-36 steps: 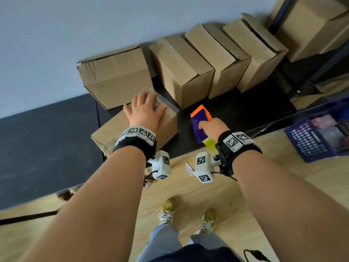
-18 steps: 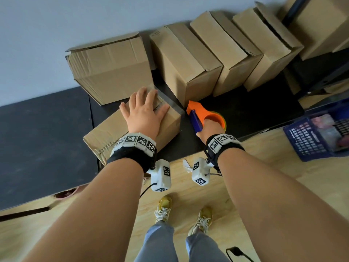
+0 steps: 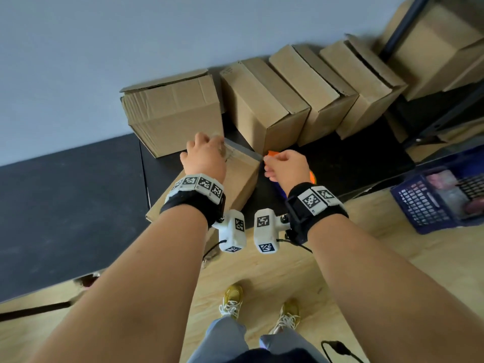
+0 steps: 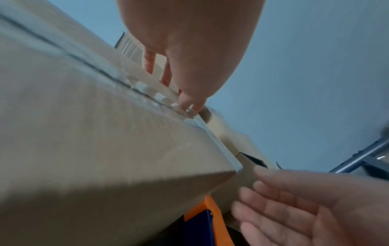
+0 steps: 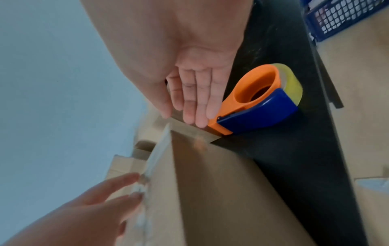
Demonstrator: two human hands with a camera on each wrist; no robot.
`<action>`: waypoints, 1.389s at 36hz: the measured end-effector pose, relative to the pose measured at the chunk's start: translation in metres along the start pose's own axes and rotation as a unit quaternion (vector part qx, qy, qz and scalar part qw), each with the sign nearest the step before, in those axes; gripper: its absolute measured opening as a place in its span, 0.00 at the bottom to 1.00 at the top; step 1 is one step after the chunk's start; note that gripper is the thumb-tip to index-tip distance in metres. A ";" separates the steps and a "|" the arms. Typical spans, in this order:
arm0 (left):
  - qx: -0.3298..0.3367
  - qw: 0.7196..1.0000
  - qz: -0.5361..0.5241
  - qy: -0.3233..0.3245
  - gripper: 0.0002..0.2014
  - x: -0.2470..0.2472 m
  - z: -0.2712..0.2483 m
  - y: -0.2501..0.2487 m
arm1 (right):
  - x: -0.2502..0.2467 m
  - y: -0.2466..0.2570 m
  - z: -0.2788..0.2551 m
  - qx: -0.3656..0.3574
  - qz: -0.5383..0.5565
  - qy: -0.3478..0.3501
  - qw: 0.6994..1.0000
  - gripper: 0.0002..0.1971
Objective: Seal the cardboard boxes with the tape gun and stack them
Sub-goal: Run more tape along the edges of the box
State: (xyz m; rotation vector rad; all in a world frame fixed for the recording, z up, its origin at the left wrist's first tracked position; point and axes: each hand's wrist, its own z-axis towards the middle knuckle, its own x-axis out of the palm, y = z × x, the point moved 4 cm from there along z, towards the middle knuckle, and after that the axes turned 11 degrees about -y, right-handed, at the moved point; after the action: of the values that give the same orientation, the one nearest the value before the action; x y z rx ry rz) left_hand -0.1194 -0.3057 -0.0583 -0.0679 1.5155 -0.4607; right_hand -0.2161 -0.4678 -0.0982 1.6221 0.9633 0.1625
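Cardboard box (image 3: 237,179) lies at the black tabletop's (image 3: 353,163) near edge, clear tape along its top seam. The left hand (image 3: 205,159) presses that tape with its fingertips. The right hand (image 5: 193,93), fingers straight and empty, hovers beside the orange-and-blue tape gun (image 5: 258,103) just right of the box.

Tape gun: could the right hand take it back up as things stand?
Probably yes. The tape gun lies on the black surface just beside the open right hand, whose fingers hold nothing. Nothing lies between them; the box sits to the other side.
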 end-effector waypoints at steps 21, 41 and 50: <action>-0.212 0.915 -0.314 0.142 0.15 0.001 0.011 0.052 | 0.027 0.017 -0.009 0.023 -0.012 0.056 0.998 0.15; -0.119 0.965 -0.229 -0.047 0.17 -0.005 0.010 0.051 | 0.025 0.023 0.005 -0.056 -0.045 0.066 0.995 0.26; 0.025 0.991 -0.122 -0.041 0.13 -0.003 0.010 0.038 | 0.028 0.029 -0.003 -0.162 -0.134 0.077 0.975 0.13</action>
State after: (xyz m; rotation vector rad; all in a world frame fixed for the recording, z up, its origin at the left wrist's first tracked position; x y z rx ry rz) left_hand -0.1003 -0.2726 -0.0672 -0.2319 1.4204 -0.6845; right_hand -0.1853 -0.4465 -0.0833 1.1812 1.1978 0.2500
